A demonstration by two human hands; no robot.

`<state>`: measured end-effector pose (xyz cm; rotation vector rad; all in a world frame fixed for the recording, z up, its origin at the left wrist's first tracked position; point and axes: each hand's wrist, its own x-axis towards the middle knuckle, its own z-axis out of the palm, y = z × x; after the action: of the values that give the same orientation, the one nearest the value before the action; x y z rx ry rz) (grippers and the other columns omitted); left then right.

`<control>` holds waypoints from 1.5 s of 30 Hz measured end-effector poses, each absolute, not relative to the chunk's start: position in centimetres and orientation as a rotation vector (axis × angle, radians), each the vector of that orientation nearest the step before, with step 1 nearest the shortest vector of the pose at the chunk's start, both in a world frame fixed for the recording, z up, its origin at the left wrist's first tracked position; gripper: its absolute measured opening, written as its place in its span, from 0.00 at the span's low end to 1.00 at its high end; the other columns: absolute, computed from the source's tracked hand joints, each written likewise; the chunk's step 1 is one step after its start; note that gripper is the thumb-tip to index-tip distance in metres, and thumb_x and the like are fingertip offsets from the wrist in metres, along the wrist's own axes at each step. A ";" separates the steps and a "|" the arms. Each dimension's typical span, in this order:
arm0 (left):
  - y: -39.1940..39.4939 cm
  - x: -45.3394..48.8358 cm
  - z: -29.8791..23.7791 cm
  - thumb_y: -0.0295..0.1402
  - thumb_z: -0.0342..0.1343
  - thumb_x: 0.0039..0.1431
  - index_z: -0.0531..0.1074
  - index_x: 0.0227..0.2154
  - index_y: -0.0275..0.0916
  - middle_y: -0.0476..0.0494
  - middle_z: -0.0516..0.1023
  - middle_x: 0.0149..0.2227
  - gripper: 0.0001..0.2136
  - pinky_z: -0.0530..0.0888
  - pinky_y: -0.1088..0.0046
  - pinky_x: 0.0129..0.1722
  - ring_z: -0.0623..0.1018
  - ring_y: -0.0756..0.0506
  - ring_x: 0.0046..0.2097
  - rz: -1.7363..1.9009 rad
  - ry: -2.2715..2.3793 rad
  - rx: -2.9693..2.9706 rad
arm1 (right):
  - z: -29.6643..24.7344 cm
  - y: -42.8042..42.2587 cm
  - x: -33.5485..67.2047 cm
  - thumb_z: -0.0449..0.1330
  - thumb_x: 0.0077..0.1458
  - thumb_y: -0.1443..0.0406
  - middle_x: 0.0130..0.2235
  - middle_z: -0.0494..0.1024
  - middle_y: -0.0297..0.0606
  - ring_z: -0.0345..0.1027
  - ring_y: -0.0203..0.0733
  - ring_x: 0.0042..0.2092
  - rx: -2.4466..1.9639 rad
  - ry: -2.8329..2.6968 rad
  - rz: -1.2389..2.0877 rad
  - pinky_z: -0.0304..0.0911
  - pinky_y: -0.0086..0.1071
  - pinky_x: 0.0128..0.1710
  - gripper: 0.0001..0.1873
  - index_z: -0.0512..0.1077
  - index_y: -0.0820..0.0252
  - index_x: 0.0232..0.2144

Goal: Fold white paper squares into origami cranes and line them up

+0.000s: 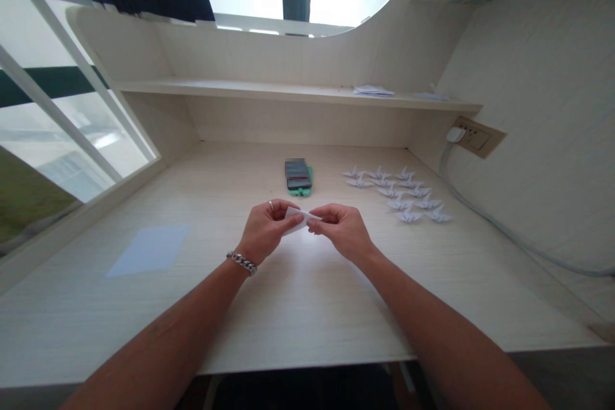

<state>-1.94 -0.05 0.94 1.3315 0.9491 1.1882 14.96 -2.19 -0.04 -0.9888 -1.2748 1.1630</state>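
Both my hands meet over the middle of the light wooden desk (307, 307). My left hand (266, 229), with a ring and a chain bracelet, pinches one end of a small folded white paper (298, 216). My right hand (339, 227) pinches the other end with closed fingers. The paper is held just above the desk surface. Several finished white paper cranes (400, 193) lie in rows to the right of my hands.
A phone in a green case (299, 177) lies beyond my hands. A flat pale blue sheet (148, 250) rests on the desk at the left. A wall socket (473, 136) with a grey cable (500, 224) is at the right. Folded papers (373, 91) sit on the shelf.
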 end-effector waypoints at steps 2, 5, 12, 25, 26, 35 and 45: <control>0.0 -2.0 0.9 0.35 0.70 0.38 0.75 0.29 0.33 0.45 0.79 0.26 0.15 0.72 0.74 0.28 0.76 0.49 0.27 1.187 0.950 1.338 | 0.0 -2.2 15.0 0.72 0.37 0.59 0.28 0.81 0.40 0.74 0.40 0.29 -0.978 -1.273 1.177 0.70 0.34 0.31 0.19 0.78 0.64 0.33; 0.0 -2.0 1.0 0.35 0.70 0.39 0.76 0.29 0.34 0.46 0.79 0.25 0.14 0.72 0.74 0.27 0.76 0.49 0.26 1.186 0.964 1.359 | 0.0 -2.2 15.1 0.70 0.39 0.57 0.28 0.80 0.40 0.74 0.40 0.29 -0.972 -1.292 1.168 0.70 0.34 0.32 0.19 0.78 0.64 0.33; -0.1 -2.1 1.1 0.35 0.69 0.40 0.76 0.29 0.34 0.47 0.78 0.24 0.14 0.70 0.76 0.25 0.74 0.51 0.25 1.171 0.951 1.364 | 0.1 -2.3 15.0 0.69 0.41 0.54 0.25 0.80 0.39 0.73 0.38 0.27 -0.999 -1.334 1.114 0.70 0.34 0.31 0.20 0.79 0.64 0.33; 0.0 -2.3 1.4 0.34 0.70 0.38 0.76 0.30 0.33 0.47 0.78 0.24 0.15 0.70 0.75 0.26 0.75 0.50 0.25 1.201 0.934 1.340 | 0.4 -2.5 14.9 0.72 0.34 0.56 0.28 0.81 0.40 0.73 0.40 0.29 -1.002 -1.283 1.199 0.71 0.36 0.34 0.23 0.79 0.64 0.34; 0.1 -2.4 1.4 0.34 0.70 0.38 0.76 0.29 0.33 0.47 0.78 0.24 0.15 0.70 0.75 0.27 0.75 0.50 0.26 1.200 0.937 1.341 | 0.4 -2.5 15.0 0.72 0.35 0.56 0.28 0.81 0.39 0.73 0.39 0.29 -1.007 -1.297 1.202 0.70 0.35 0.33 0.22 0.79 0.64 0.34; 0.0 -2.2 1.3 0.34 0.70 0.38 0.76 0.29 0.33 0.49 0.76 0.22 0.14 0.69 0.76 0.26 0.73 0.52 0.25 1.191 0.949 1.388 | 0.2 -2.5 15.2 0.67 0.44 0.52 0.24 0.78 0.40 0.72 0.38 0.26 -1.054 -1.397 1.185 0.71 0.34 0.31 0.19 0.78 0.65 0.26; 0.2 -2.4 1.3 0.35 0.70 0.37 0.76 0.28 0.33 0.49 0.75 0.22 0.15 0.68 0.76 0.25 0.72 0.52 0.25 1.166 0.973 1.378 | 0.2 -1.9 16.0 0.68 0.43 0.57 0.29 0.80 0.40 0.74 0.37 0.30 -1.017 -1.488 1.309 0.70 0.32 0.34 0.18 0.78 0.65 0.33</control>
<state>-2.41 0.19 1.33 1.3781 0.9731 1.1658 16.03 -1.92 0.18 -1.0174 -1.4878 1.3091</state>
